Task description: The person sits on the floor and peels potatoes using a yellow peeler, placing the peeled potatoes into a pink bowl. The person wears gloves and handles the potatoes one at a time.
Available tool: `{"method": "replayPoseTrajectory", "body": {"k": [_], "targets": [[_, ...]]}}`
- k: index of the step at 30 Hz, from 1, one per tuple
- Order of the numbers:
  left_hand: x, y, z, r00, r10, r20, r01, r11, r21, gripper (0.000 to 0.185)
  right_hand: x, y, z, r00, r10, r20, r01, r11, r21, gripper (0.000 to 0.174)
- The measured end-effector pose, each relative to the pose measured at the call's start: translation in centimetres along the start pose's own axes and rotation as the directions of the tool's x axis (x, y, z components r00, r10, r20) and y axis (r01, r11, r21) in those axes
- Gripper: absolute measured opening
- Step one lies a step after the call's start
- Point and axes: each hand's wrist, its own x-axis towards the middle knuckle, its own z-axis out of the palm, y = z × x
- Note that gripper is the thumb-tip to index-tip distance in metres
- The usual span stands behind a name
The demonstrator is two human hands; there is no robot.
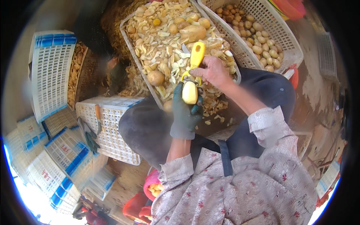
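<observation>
My left hand (pixel 182 115), in a dark green work glove, grips a peeled pale yellow potato (pixel 189 93) upright between thumb and fingers. Bare, my right hand (pixel 215 70) holds a yellow Y-shaped peeler (pixel 197 54) by the lower part of its handle. The peeler's head is at the potato's top end; whether the blade touches it I cannot tell. Below both hands lies a shallow white plastic crate (pixel 146 80) heaped with potato peelings (pixel 157 42). Several unpeeled potatoes (pixel 155 78) sit among the peelings, and a knife blade (pixel 185 48) shows beside the peeler.
A perforated crate (pixel 292 53) of small potatoes (pixel 265 46) stands beyond, to the right. On an upturned white crate (pixel 112 132) at left rest a wooden-handled tool (pixel 98 112) and a glove (pixel 89 135). Blue-and-white crates (pixel 53 73) crowd the left. A pink container (pixel 154 187) holds peeled potatoes.
</observation>
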Motion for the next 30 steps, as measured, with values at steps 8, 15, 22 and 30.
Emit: {"method": "replayPoseTrajectory", "body": {"k": [8,15,22,30], "targets": [[-0.1,-1.6,-0.8,0.622,0.604,0.499,-0.723,0.196,0.662,0.038,-1.3,0.0,0.0,0.971,-0.117,-0.209,0.126,0.992,0.03,0.023],[-0.5,-0.3,-1.0,0.927,0.036,0.373,0.035,0.983,-0.182,0.023,-3.3,-0.7,0.1,0.999,-0.033,-0.031,0.041,0.955,0.295,0.023],[-1.3,-0.1,1.1,0.996,0.092,0.019,-0.094,0.985,0.147,0.041,-1.7,-0.2,-0.3,0.979,-0.1,-0.18,0.118,0.988,0.096,0.025],[-0.8,-0.6,0.5,0.989,0.109,0.095,-0.111,0.994,0.015,0.035,-2.2,-0.7,-0.2,0.974,-0.155,-0.166,0.165,0.985,0.05,0.024]]}}
